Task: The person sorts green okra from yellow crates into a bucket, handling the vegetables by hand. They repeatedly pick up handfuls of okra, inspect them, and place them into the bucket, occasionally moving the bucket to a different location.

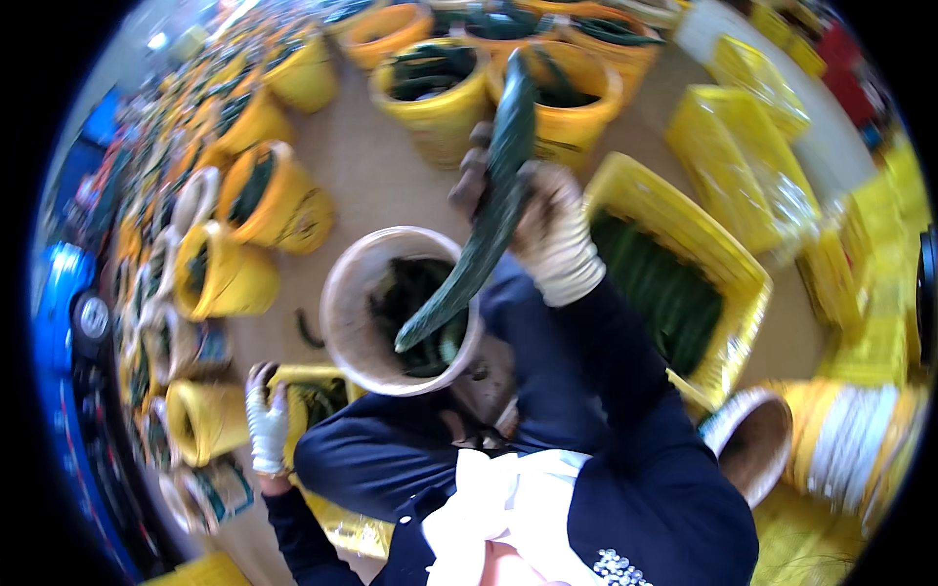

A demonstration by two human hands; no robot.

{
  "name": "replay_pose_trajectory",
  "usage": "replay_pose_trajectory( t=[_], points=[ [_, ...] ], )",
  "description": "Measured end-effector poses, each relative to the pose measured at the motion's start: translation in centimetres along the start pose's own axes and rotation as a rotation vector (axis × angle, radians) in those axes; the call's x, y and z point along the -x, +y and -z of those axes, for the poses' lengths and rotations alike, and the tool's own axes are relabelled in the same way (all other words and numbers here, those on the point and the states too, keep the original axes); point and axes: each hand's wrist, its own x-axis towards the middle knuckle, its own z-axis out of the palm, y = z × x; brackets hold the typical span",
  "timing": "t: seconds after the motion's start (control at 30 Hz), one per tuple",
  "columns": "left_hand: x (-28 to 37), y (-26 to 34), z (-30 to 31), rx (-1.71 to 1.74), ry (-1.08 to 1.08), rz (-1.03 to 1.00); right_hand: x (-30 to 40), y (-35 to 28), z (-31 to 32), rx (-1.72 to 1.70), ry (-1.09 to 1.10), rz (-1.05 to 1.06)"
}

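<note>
My right hand [546, 227], in a white knit glove with dark, dirty fingers, grips a long dark green cucumber [498, 190]. The cucumber hangs slantwise, its lower tip above the mouth of a whitish bucket [341, 315] that stands between my legs. More cucumbers [447, 344] lie inside that bucket. My left hand [267, 421], gloved the same way, is raised beside my knee with fingers apart and nothing in it. Nearest to it is a yellow crate [322, 370] with green produce inside, partly hidden by my leg.
To my right sits a yellow crate [678, 198] lined with rows of cucumbers [652, 293]. Yellow buckets [432, 121] of cucumbers stand ahead, and many more line the left. Plastic-wrapped yellow crates [740, 161] and a tipped bucket [777, 432] are at right. A blue vehicle [62, 293] borders the far left.
</note>
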Motion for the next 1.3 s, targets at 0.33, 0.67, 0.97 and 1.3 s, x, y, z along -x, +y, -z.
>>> replay_pose_trajectory(
  t=[0.33, 0.67, 0.97, 1.3],
  points=[
    [-5.9, 1.0, -8.9, 0.289, -0.276, 0.155, 14.9, -19.4, 16.7, 0.369, 0.755, 0.318],
    [-5.3, 0.3, -9.3, 0.261, -0.379, 0.254, 15.5, -12.7, 25.1, -0.011, 0.7, 0.11],
    [-7.0, 5.2, -10.1, 0.021, -0.331, -0.097, 10.8, -13.3, 19.4, 0.07, 0.523, 0.192],
    [-12.0, 24.3, -16.5, 0.121, -0.174, -0.673, -2.1, -4.7, 1.4, 0.029, 0.205, -0.021]
  ],
)
